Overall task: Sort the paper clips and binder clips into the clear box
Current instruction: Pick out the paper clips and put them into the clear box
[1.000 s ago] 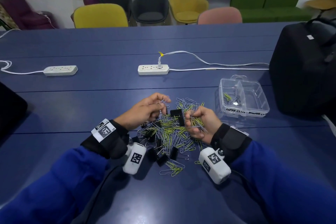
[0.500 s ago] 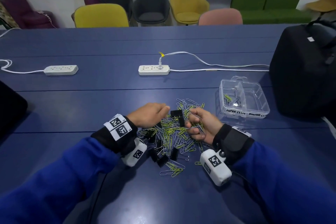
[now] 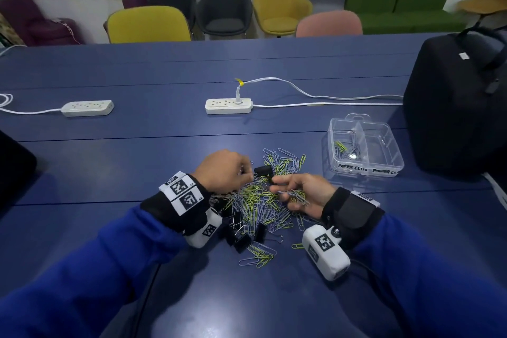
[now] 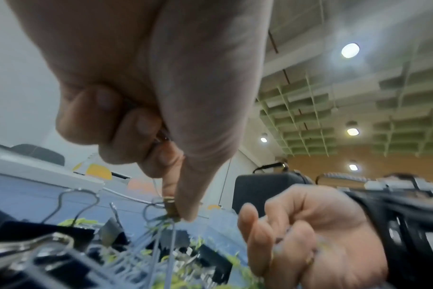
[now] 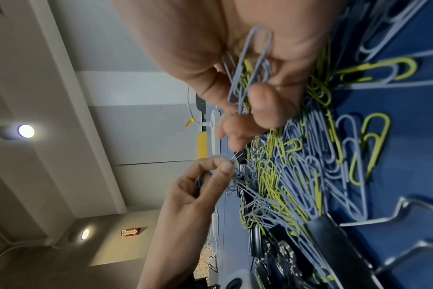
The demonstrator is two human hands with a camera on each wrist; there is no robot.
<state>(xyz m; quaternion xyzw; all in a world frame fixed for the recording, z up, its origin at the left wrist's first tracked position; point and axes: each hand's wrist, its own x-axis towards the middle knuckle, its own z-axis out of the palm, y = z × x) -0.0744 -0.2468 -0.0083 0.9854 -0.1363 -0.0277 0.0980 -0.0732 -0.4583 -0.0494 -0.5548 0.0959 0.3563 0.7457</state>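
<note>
Under both my hands lies a tangled heap of paper clips (image 3: 263, 200), thin bent wire loops coated matte grey-lilac and lime yellow, mixed with black binder clips (image 3: 241, 236) that have folded bodies and shiny wire handles. My right hand (image 3: 301, 195) is curled palm up around a small bundle of paper clips (image 5: 250, 66), the thumb pressing them against the bent fingers; the long loops stick out past my palm. My left hand (image 3: 225, 170), just across the heap from it, has its fingers bunched downward, with thumb and fingertips pinching wire clips at the top of the heap. The clear box (image 3: 384, 167), hard glossy plastic with a centre divider and handwritten labels, sits beyond and to the outer side of my right hand, a few paper clips already in its nearer compartment. Everything rests on a smooth navy table (image 3: 137, 145).
</note>
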